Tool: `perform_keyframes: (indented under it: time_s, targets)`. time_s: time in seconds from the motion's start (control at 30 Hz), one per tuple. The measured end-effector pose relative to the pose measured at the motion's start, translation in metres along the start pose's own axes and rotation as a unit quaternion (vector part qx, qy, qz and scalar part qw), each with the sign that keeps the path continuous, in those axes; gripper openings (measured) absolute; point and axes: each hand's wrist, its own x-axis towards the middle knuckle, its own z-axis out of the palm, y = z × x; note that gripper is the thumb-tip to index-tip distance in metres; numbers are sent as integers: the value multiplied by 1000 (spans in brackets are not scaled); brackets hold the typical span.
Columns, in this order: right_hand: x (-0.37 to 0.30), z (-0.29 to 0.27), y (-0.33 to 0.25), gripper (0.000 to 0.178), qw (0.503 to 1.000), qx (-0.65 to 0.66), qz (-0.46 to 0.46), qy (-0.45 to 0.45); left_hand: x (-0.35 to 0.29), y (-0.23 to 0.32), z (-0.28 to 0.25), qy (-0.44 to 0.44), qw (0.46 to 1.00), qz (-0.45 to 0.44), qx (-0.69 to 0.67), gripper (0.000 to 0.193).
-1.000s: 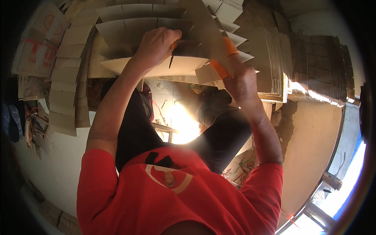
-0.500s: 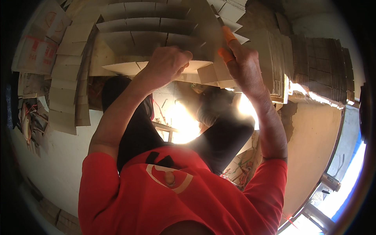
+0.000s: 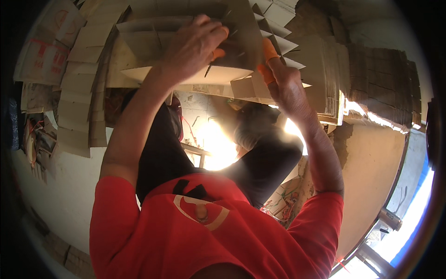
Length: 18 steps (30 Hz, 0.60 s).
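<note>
My right hand (image 3: 289,83), with orange covers on its thumb and finger, pinches the lower end of a long cardboard strip (image 3: 247,32), which slants away from me. My left hand (image 3: 193,49) is over the slotted cardboard dividers (image 3: 144,39), its orange-covered thumb and finger apart with nothing visible between them. The dividers stand in rows that cross the long strip. One pale divider (image 3: 139,74) lies nearest me, under my left wrist. Blur hides the exact contact of the left fingertips.
Stacked cardboard pieces (image 3: 320,79) stand at the right, with darker stacks (image 3: 381,83) beyond. Overlapping cardboard sheets (image 3: 76,104) hang at the left beside a printed carton (image 3: 44,60). A tan board (image 3: 371,162) lies at my right. My knees are under the work.
My left hand has moved up and away from me over the dividers, its closed fingers now spread. My right hand stays on the strip, shifted slightly.
</note>
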Motion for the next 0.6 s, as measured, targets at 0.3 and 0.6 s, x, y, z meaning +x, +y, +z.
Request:
perform_keyframes:
  time_s: [0.3, 0.6]
  targets:
    - [5, 4, -6, 44, 996, -10, 81, -42, -12, -16, 4, -228, 967, -112, 0, 6]
    - [-9, 6, -4, 49, 992, 11, 110, -63, 19, -42, -12, -167, 973, -148, -60, 22]
